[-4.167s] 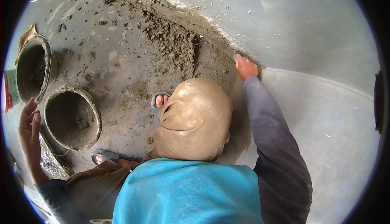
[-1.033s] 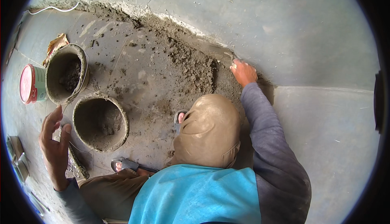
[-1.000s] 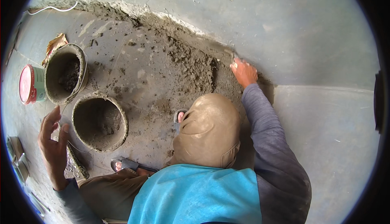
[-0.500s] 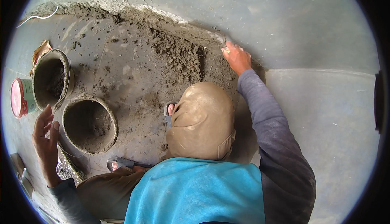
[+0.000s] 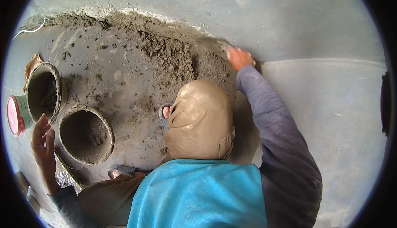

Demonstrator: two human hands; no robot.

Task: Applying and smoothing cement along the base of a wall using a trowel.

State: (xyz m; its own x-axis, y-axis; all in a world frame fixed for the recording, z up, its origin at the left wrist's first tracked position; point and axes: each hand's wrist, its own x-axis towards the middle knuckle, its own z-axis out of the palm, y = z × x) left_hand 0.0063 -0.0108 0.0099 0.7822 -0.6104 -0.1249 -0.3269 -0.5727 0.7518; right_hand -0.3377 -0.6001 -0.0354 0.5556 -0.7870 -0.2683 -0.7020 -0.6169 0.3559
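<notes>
My right hand is closed around what looks like a trowel, its blade blurred and lying against the mortar where wall and floor meet. Most of the handle is hidden in my fist. Crumbly mortar is heaped on the floor to the left of that hand. My left hand is raised at the left with its fingers apart, holding nothing. Just beyond it stand two mortar-crusted buckets, a nearer one and a farther one, both with grey mortar inside.
A tub with a red lid stands beside the farther bucket, with a torn brown paper piece behind. A white cable lies by the wall. My bent knee is between me and the heap.
My right hand has shifted slightly along the wall's foot, and the blade now shows to its left. The view has turned a little. My left hand stays raised and open.
</notes>
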